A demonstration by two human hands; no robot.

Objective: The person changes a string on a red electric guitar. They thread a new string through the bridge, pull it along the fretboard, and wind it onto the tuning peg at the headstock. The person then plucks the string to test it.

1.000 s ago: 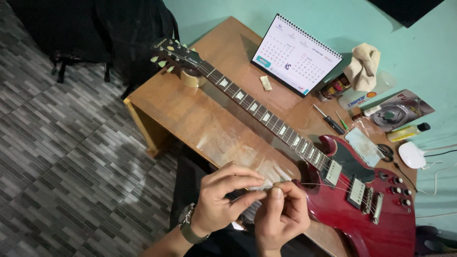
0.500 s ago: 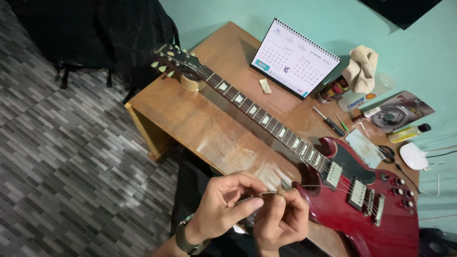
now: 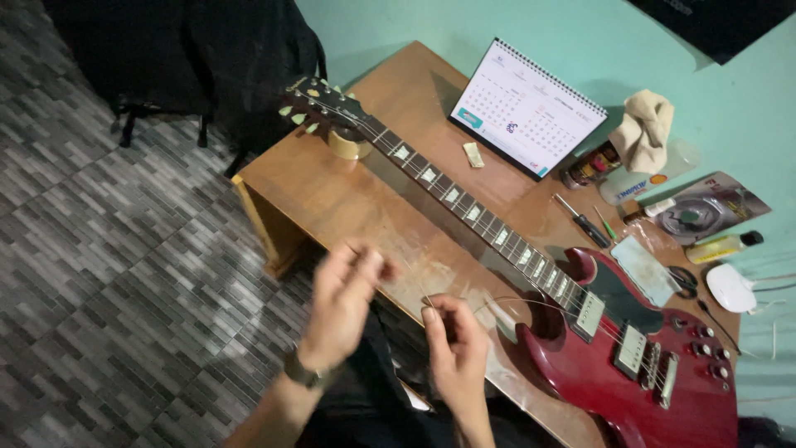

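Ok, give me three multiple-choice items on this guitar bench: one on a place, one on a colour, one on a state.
1. Where does the guitar headstock rest?
A. On a roll of tape
B. On the calendar
C. On the floor

2. What colour is the guitar body?
A. Blue
B. Dark red
C. White

3. What is the right hand doing?
A. Lying flat on the table
B. Gripping a screwdriver
C. Pinching a thin string

Answers: 1 A, the roll sits under the neck's end. 2 B, the body is glossy dark red. 3 C, its fingers close on the wire, while the left hand is blurred.
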